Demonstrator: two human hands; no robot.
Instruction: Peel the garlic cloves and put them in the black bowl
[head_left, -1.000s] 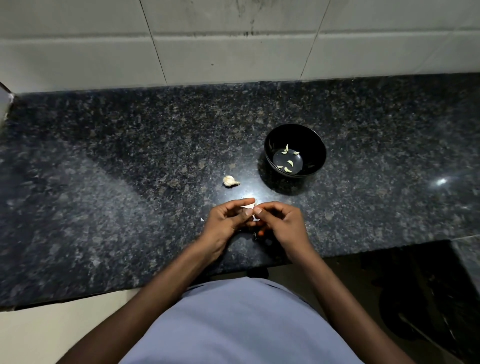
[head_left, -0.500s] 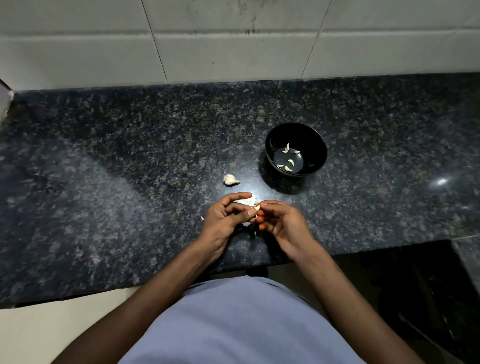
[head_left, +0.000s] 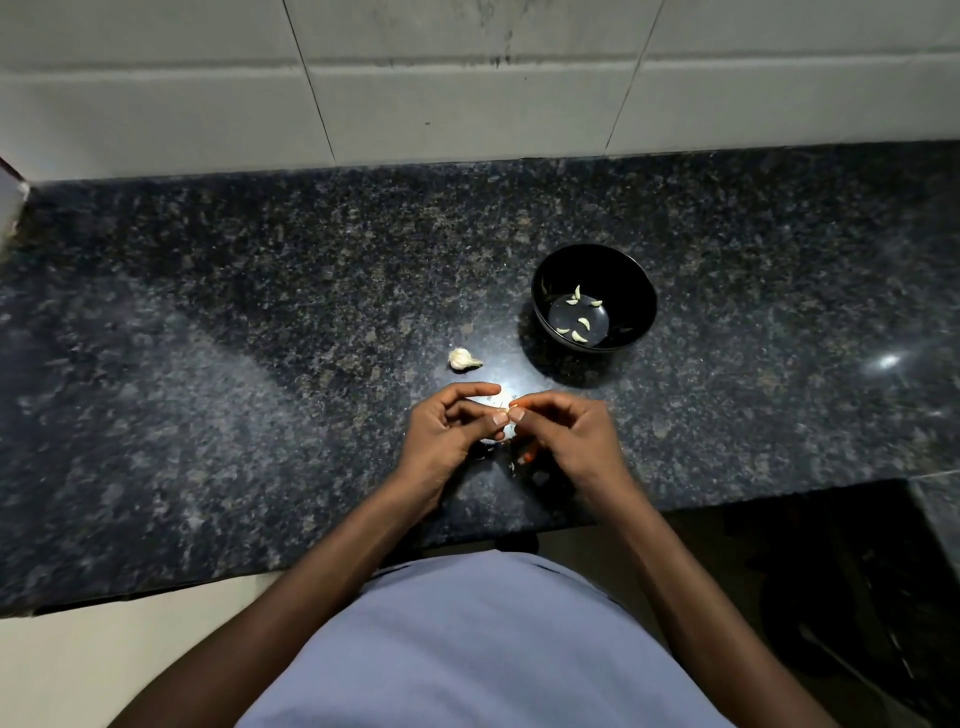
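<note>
Nearest: person's pale blue shirt front (head_left: 478, 649), both forearms reaching fwd over the near edge of the dark speckled granite countertop (head_left: 208, 415). Left hand (head_left: 447, 434) & right hand (head_left: 563, 436) meet just above the counter, fingers curled, thumb tips pressed close together, pinching a small whitish garlic clove (head_left: 506, 415) btwn them. Clove mostly hidden by the fingertips, so its long axis can't be told. Pale papery bits, prob. skin, show under and behind the hands.

Key relation: round black bowl (head_left: 595, 297) lies fwd and to the right of the pinch, so right hand is nearer to it; I'd judge that hand best placed to carry the clove across once it's bare. Bowl holds approx. 5 small peeled crescent cloves (head_left: 576, 317) on its bottom.

Left of the bowl, just beyond the left hand, a small white unpeeled garlic piece (head_left: 464, 359) sits on the counter, apart from both. Farthest: pale tiled wall (head_left: 467, 104).

Step in hand looks like peeling; drop not yet done.
</note>
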